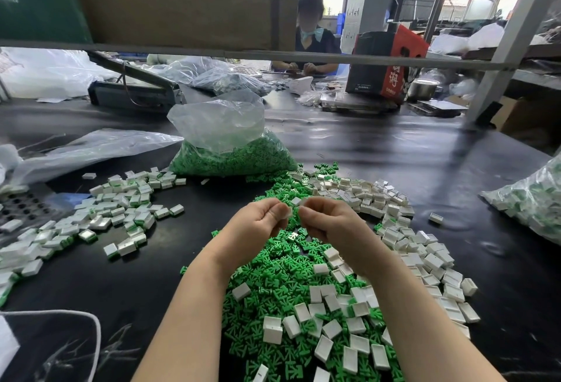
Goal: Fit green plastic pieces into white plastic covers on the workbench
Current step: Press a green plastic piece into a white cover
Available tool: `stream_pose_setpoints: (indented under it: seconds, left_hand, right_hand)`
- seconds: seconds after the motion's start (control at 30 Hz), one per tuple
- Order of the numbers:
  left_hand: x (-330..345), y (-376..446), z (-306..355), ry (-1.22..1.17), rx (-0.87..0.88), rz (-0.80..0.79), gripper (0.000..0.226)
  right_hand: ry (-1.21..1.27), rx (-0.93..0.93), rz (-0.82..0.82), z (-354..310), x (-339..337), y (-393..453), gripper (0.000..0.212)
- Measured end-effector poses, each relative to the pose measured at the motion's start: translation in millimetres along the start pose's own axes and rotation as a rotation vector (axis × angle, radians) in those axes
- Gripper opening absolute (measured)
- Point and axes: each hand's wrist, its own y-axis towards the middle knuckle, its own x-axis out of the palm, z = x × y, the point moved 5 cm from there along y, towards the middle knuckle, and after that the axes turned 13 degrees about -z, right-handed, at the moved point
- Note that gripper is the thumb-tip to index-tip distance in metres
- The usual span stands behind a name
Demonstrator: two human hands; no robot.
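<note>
Black workbench (394,151) spans the whole view, its far side cluttered. Across it a second person (309,35) sits with hands at the table edge, beside a red-and-black carton (385,62). Clear plastic bag (227,141), open at top, sits mid-bench, its lower half packed with green parts. Green plastic pieces (273,284) lie in a broad loose heap from the bag's foot down to the near edge, under and between both forearms. White plastic covers (425,254), empty, are scattered over and along the right side of that heap. Assembled covers (121,211), white with green showing at the edges, spread in a separate drift to the left. Another bag of them (534,199) at far right. Left hand (258,223) and right hand (328,223) raised above the heap, fingers curled, thumbs and forefingers meeting on one small white cover (293,210) pinched between them; whether a green piece is inside, cannot tell.
</note>
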Motion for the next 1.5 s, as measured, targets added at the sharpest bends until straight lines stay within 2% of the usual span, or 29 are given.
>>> stream_pose_setpoints:
  seconds: [0.3,0.57,0.67,1.07,1.37,1.5]
  left_hand:
    - [1.7,-2.0,1.2,0.010,-0.008,-0.077,0.028]
    - [4.4,-4.0,-2.3,0.022,-0.045,-0.155,0.030]
    - [5.9,-3.2,-3.7,0.008,-0.062,-0.160,0.032]
    - [7.2,-5.1,0.5,-0.010,-0.082,-0.226,0.031]
    - [3.3,-2.3,0.5,-0.026,-0.039,-0.146,0.022]
    - [-0.8,-2.0,-2.9,-0.081,-0.034,-0.108,0.016]
  right_hand:
    - [-0.109,0.029,-0.097,-4.4,4.2,-1.7,0.017]
    - [-0.080,0.112,-0.166,7.8,5.0,-1.8,0.022]
    - [-0.061,0.100,-0.179,9.3,4.6,-2.2,0.026]
    - [-0.139,0.065,-0.268,7.5,7.4,-1.6,0.018]
    - [-0.135,0.056,-0.218,7.9,3.3,-0.7,0.016]
    - [-0.153,0.064,-0.196,9.9,2.8,-1.5,0.023]
